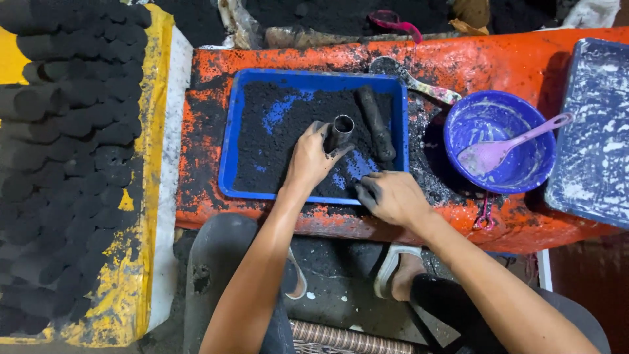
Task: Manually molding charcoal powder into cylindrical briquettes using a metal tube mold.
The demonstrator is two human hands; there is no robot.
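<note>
Left hand grips a metal tube upright in the blue tray; right hand, loosely curled, scoops black powder.

There is one view only, from a camera worn on the person's head, so no second view shares any part of the scene. It looks steeply down and slightly forward over the person's own forearms, which enter from six o'clock and reach toward the centre. It sits close, within arm's reach of the blue tray at the centre on the orange table. A blue bowl lies at three o'clock, stacked black cylinders at nine o'clock. The person's knees and sandalled feet show at six o'clock.
</note>
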